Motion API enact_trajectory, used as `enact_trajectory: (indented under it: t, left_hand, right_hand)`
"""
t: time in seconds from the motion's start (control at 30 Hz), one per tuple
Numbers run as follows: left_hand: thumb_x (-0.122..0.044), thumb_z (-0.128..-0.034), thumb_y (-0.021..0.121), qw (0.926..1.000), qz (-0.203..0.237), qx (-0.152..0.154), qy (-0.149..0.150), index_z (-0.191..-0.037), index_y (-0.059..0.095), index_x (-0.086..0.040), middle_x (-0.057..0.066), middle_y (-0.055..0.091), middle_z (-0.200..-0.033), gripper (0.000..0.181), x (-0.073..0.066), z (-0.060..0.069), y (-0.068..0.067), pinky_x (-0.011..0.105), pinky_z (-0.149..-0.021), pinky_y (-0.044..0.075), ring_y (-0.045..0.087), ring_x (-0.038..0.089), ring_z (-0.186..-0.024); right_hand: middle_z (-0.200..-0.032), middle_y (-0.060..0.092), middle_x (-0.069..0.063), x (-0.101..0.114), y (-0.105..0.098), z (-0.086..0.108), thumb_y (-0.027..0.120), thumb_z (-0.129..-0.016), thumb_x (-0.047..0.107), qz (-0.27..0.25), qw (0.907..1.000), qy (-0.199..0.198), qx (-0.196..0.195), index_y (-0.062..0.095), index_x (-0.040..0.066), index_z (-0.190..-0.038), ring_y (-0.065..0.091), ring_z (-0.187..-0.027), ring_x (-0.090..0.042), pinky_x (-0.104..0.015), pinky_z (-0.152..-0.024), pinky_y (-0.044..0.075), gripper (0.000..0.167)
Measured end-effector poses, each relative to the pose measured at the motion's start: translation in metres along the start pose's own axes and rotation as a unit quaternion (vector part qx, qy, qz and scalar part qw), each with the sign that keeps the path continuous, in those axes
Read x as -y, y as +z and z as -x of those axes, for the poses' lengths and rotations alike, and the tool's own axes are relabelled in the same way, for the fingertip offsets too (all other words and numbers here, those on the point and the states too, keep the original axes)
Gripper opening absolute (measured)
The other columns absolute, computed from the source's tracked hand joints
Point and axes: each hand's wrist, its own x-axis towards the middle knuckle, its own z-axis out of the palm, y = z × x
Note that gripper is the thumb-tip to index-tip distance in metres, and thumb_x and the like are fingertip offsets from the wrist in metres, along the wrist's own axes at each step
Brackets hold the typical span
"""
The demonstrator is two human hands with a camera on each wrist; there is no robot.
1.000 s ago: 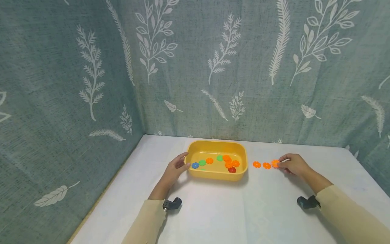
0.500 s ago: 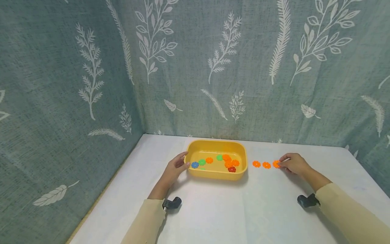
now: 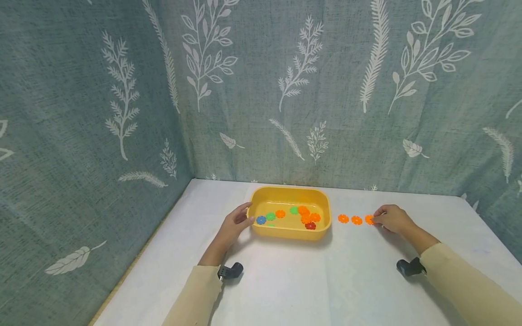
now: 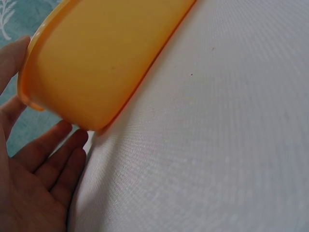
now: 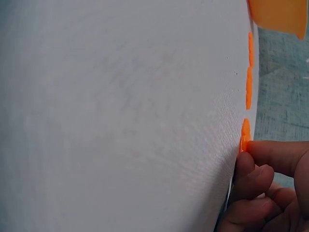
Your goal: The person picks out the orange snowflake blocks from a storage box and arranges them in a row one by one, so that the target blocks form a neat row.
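My left hand [image 3: 234,226] holds the left end of a yellow plastic tub [image 3: 288,233]. In the left wrist view the thumb is at the tub's rim [image 4: 30,72] and the other fingers touch its side from below. To the right of the tub, my right hand [image 3: 393,218] pinches an orange notched plastic disc [image 3: 369,219] at the table surface, its right part hidden by the fingertips. Two more orange discs [image 3: 343,218] lie flat between it and the tub, the three forming a spaced row. In the right wrist view the pinched disc [image 5: 245,129] appears nearly edge-on.
Inside the tub lie several loose discs: a blue disc [image 3: 261,220], green ones, orange ones [image 3: 315,217] and a dark red disc [image 3: 310,225]. A white cloth [image 3: 285,285] covers the table. Patterned curtains [image 3: 253,90] hang behind and at the left.
My right hand has set the orange disc lower and slightly to the right, at the end of the row. The left hand and the tub have stayed in place.
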Motion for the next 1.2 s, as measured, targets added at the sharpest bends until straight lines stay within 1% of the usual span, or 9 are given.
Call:
enact_trajectory:
  t: [0.27,0.5,0.67,0.8,0.9,0.97,1.07,1.2]
  left_hand:
    - [-0.028,-0.0910,0.070,1.0000,-0.001,0.004,0.003,-0.141,0.051,-0.026,0.013,0.054,-0.138,0.054,-0.001,0.001,-0.001,0.054,-0.104,0.037,0.050,0.033,-0.126]
    - [-0.028,-0.0908,0.070,0.9999,-0.007,0.005,0.006,-0.141,0.052,-0.026,0.014,0.054,-0.138,0.054,-0.001,0.000,0.000,0.053,-0.104,0.039,0.051,0.034,-0.126]
    - [-0.028,-0.0910,0.070,1.0000,-0.003,0.004,0.008,-0.141,0.051,-0.025,0.015,0.054,-0.137,0.054,0.001,-0.001,0.000,0.052,-0.103,0.040,0.051,0.034,-0.126]
    - [-0.027,-0.0913,0.069,0.9999,-0.001,0.003,0.010,-0.141,0.051,-0.024,0.014,0.055,-0.137,0.053,0.001,-0.001,0.000,0.051,-0.102,0.041,0.052,0.033,-0.125]
    - [-0.026,-0.0918,0.069,0.9998,-0.001,0.006,0.016,-0.143,0.050,-0.022,0.016,0.054,-0.137,0.054,0.000,-0.001,0.000,0.052,-0.102,0.041,0.051,0.034,-0.125]
    - [-0.027,-0.0917,0.069,0.9999,-0.004,0.005,0.013,-0.143,0.050,-0.023,0.016,0.054,-0.137,0.055,0.000,-0.001,0.000,0.052,-0.102,0.041,0.052,0.034,-0.125]
    - [-0.029,-0.0911,0.069,1.0000,-0.008,0.001,0.001,-0.142,0.051,-0.025,0.014,0.055,-0.136,0.054,0.000,-0.001,0.000,0.051,-0.102,0.042,0.052,0.033,-0.125]
    - [-0.030,-0.0914,0.069,0.9999,-0.011,-0.001,-0.002,-0.141,0.051,-0.026,0.014,0.055,-0.136,0.053,0.001,-0.001,0.001,0.052,-0.102,0.042,0.052,0.033,-0.125]
  right_hand:
    - [-0.088,0.063,-0.012,0.000,0.001,-0.001,0.062,-0.092,0.016,0.035,0.9991,-0.020,0.010,0.061,-0.006,-0.104,0.055,-0.078,-0.024,-0.030,-0.064,0.050,0.025]
    - [-0.088,0.064,-0.012,-0.001,0.001,-0.004,0.063,-0.092,0.017,0.042,0.9990,-0.010,0.010,0.061,-0.005,-0.105,0.055,-0.077,-0.024,-0.030,-0.064,0.050,0.025]
    - [-0.086,0.063,-0.010,0.002,0.000,-0.005,0.062,-0.092,0.017,0.060,0.9981,-0.011,0.007,0.061,-0.004,-0.105,0.055,-0.073,-0.022,-0.030,-0.062,0.050,0.025]
    - [-0.084,0.063,-0.010,0.009,-0.002,-0.006,0.062,-0.093,0.017,0.076,0.9969,-0.018,0.005,0.061,-0.004,-0.105,0.055,-0.071,-0.021,-0.030,-0.061,0.049,0.025]
    - [-0.083,0.064,-0.008,0.015,-0.005,-0.006,0.063,-0.093,0.018,0.081,0.9961,-0.035,0.009,0.061,-0.004,-0.105,0.056,-0.069,-0.020,-0.031,-0.060,0.048,0.025]
    - [-0.082,0.064,-0.007,0.021,-0.007,-0.006,0.063,-0.093,0.019,0.080,0.9956,-0.048,0.014,0.061,-0.003,-0.104,0.055,-0.068,-0.020,-0.032,-0.059,0.048,0.025]
    - [-0.085,0.066,-0.008,0.033,-0.009,-0.007,0.063,-0.093,0.020,0.068,0.9958,-0.059,0.019,0.062,-0.002,-0.105,0.058,-0.071,-0.021,-0.032,-0.061,0.049,0.025]
    - [-0.091,0.067,-0.013,0.056,-0.008,-0.006,0.062,-0.095,0.019,0.047,0.9962,-0.068,0.026,0.061,-0.002,-0.108,0.061,-0.076,-0.025,-0.033,-0.065,0.051,0.025]
